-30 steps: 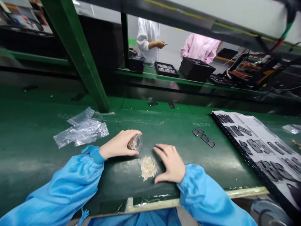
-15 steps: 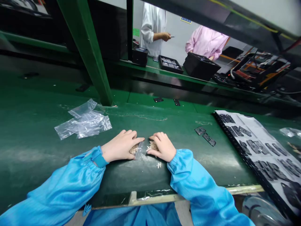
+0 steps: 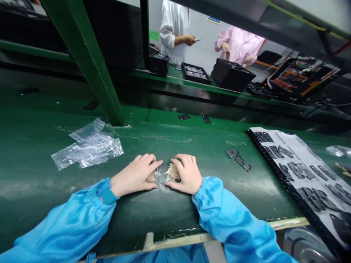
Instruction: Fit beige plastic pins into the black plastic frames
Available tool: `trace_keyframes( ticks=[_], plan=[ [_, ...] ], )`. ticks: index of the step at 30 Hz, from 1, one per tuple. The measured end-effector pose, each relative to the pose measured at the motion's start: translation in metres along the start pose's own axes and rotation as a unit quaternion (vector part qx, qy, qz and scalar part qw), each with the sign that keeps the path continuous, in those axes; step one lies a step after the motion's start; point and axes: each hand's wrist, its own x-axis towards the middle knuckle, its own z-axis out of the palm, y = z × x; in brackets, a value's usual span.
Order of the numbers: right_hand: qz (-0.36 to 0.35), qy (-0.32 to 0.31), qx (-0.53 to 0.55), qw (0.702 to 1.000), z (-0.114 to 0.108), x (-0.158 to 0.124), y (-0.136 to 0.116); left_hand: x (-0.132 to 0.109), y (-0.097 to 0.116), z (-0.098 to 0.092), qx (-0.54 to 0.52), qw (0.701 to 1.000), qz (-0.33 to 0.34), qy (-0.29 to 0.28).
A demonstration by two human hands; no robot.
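Beyond our green bench (image 3: 236,193), a co-worker in white (image 3: 174,36) and a co-worker in pink (image 3: 238,45) stand near a black box (image 3: 233,75). On the bench lie loose plastic bags (image 3: 87,148) to our left and a tray of black parts (image 3: 296,171) to our right, its corner cut off by the frame. Our hands lie palm down, just apart: the left hand (image 3: 134,175) over a brownish clump (image 3: 151,177), the right hand (image 3: 186,175) over pale flakes (image 3: 172,171), with clear film (image 3: 161,179) between them. Our fingers hide much of this, and we cannot tell whether either hand grips anything.
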Motion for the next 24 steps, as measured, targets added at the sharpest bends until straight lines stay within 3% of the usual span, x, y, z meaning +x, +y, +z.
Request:
trace_keyframes(
  ticks=[5,8,12,16,24],
  plan=[
    [0.039,-0.024,-0.021,0.999,0.002,0.008,-0.008,0.002,0.002,0.002,-0.038,0.999,-0.008,0.004],
    [0.044,-0.035,0.01,0.998,-0.006,0.005,0.008,0.004,0.003,0.001,-0.058,0.998,-0.012,0.016],
    [0.017,-0.11,0.061,0.992,-0.018,0.001,0.035,0.011,0.006,-0.003,-0.051,0.999,-0.015,-0.007],
    [0.02,-0.171,0.062,0.983,-0.02,0.004,0.038,0.024,0.013,-0.012,-0.009,0.999,-0.021,-0.043],
    [0.046,-0.158,0.082,0.983,-0.015,0.009,0.028,0.045,0.028,-0.021,0.013,0.997,-0.017,-0.069]
  ],
)
